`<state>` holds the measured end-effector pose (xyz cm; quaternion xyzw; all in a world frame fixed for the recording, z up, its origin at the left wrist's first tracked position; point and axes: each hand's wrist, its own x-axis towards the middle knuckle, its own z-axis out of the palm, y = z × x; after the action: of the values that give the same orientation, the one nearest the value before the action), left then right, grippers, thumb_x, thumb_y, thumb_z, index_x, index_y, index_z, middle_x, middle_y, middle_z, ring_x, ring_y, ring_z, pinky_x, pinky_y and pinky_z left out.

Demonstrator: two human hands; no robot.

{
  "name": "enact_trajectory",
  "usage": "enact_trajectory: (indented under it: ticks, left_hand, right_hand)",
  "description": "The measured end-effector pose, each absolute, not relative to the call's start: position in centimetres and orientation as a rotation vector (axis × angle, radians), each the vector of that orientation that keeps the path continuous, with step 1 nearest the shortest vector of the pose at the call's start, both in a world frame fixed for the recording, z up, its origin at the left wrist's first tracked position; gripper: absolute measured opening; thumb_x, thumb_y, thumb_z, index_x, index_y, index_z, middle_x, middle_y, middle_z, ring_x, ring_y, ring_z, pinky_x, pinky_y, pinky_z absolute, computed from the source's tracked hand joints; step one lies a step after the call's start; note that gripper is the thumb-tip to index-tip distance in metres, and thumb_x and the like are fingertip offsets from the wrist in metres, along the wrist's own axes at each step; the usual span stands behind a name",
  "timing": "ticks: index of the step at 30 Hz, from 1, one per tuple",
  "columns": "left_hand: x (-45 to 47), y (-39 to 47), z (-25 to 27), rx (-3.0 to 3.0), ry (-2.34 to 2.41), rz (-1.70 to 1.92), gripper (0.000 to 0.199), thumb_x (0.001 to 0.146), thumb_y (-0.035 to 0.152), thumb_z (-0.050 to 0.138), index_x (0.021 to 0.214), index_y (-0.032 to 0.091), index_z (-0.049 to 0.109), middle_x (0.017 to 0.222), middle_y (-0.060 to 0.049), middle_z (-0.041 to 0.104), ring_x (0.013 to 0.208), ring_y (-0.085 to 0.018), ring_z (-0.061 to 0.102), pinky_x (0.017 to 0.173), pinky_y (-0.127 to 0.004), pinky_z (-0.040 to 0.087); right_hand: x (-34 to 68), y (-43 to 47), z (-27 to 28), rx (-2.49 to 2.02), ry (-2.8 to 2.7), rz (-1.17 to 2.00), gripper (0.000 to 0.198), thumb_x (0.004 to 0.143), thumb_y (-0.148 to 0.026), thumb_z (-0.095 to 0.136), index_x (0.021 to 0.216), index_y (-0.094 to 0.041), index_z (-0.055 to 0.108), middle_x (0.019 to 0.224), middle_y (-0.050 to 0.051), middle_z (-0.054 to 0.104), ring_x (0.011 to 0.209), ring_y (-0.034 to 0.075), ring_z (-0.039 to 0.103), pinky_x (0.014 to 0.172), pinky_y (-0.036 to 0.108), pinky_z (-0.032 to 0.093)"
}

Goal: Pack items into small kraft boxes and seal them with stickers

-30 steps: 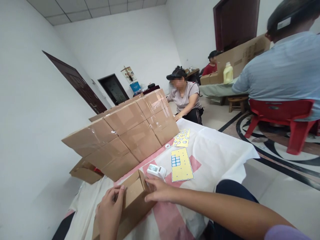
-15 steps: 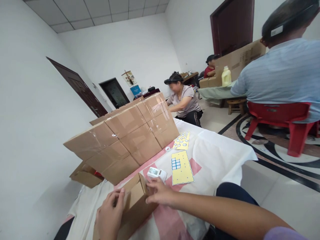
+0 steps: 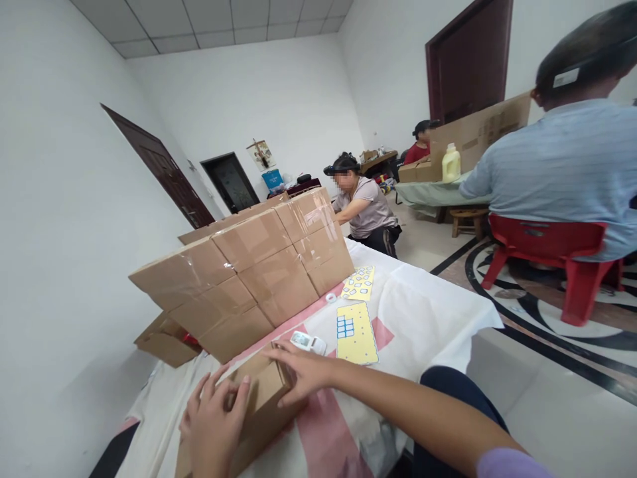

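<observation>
Your left hand, right hand: half-open, resting on near carton. Step seems steadying it; next move may need even pressure.

The person's right arm is slim and uncovered from the wrist up to a plain lavender-purple fabric sleeve with a curved hem; the lower edge of the view cuts off the rest. The left hand and right hand are bare, with slender fingers; a short, rounded thumbnail shows on the left. By the right edge of the white-and-pink cloth-covered table, dark navy fabric covers a rounded knee, its weave too dim to tell.
</observation>
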<state>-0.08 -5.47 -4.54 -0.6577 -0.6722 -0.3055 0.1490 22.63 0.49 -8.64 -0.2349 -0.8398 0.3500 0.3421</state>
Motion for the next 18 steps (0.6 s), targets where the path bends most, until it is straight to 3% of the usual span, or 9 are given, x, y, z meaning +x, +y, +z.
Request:
enact_trajectory:
  ticks: [3, 5, 9, 12, 15, 18]
  left_hand:
    - [0.7, -6.1, -4.7, -1.725, -1.735, -1.064, 0.032, 0.092, 0.048, 0.050, 0.072, 0.024, 0.058, 0.136, -0.008, 0.062, 0.140, -0.035, 0.040, 0.113, -0.065, 0.026]
    - [0.8, -6.6, -5.2, -1.660, -1.516, -1.242, 0.022, 0.092, 0.039, 0.053, 0.079, 0.023, 0.059, 0.134, -0.011, 0.062, 0.139, -0.034, 0.043, 0.114, -0.061, 0.029]
    - [0.0, -7.2, -8.2, -1.552, -1.197, -1.449, 0.013, 0.084, 0.031, 0.063, 0.093, 0.022, 0.062, 0.135, -0.014, 0.060, 0.130, -0.037, 0.052, 0.111, -0.060, 0.031]
    - [-0.9, -6.7, -11.7, -1.706, -1.191, -1.382, 0.017, 0.083, 0.028, 0.063, 0.099, 0.023, 0.063, 0.128, -0.014, 0.063, 0.120, -0.035, 0.057, 0.106, -0.057, 0.037]
    - [-1.8, -5.8, -15.0, -1.913, -1.208, -1.266, 0.013, 0.082, 0.026, 0.063, 0.095, 0.027, 0.063, 0.118, -0.009, 0.066, 0.110, -0.032, 0.060, 0.098, -0.053, 0.041]
    - [-2.3, -5.4, -17.2, -2.053, -1.289, -1.161, 0.009, 0.083, 0.026, 0.061, 0.091, 0.027, 0.061, 0.111, -0.008, 0.067, 0.108, -0.031, 0.059, 0.094, -0.050, 0.040]
  right_hand:
    - [22.3, -0.5, -8.7, -0.662, -2.149, 0.824, 0.097, 0.053, -0.049, 0.093, 0.141, -0.033, 0.056, 0.146, 0.010, 0.035, 0.137, 0.034, 0.041, 0.113, 0.040, 0.037]
    - [23.2, -1.6, -8.0, -0.706, -2.101, 0.746, 0.092, 0.050, -0.048, 0.095, 0.134, -0.032, 0.062, 0.141, 0.010, 0.036, 0.132, 0.033, 0.045, 0.111, 0.042, 0.040]
    - [29.1, -3.2, -4.1, -0.807, -1.810, 0.573, 0.081, 0.059, -0.050, 0.091, 0.131, -0.028, 0.062, 0.137, 0.011, 0.037, 0.131, 0.031, 0.046, 0.107, 0.043, 0.046]
    - [37.0, -4.2, -1.5, -1.012, -1.440, 0.383, 0.067, 0.070, -0.052, 0.083, 0.128, -0.028, 0.059, 0.138, 0.012, 0.038, 0.125, 0.029, 0.051, 0.090, 0.040, 0.057]
    - [46.0, -5.3, -2.4, -1.317, -1.229, -0.007, 0.067, 0.070, -0.057, 0.082, 0.125, -0.028, 0.060, 0.132, 0.013, 0.043, 0.119, 0.032, 0.053, 0.081, 0.043, 0.059]
    - [52.7, -5.3, -6.0, -1.594, -1.157, -0.290, 0.067, 0.070, -0.063, 0.078, 0.123, -0.024, 0.064, 0.122, 0.017, 0.048, 0.125, 0.040, 0.047, 0.087, 0.051, 0.055]
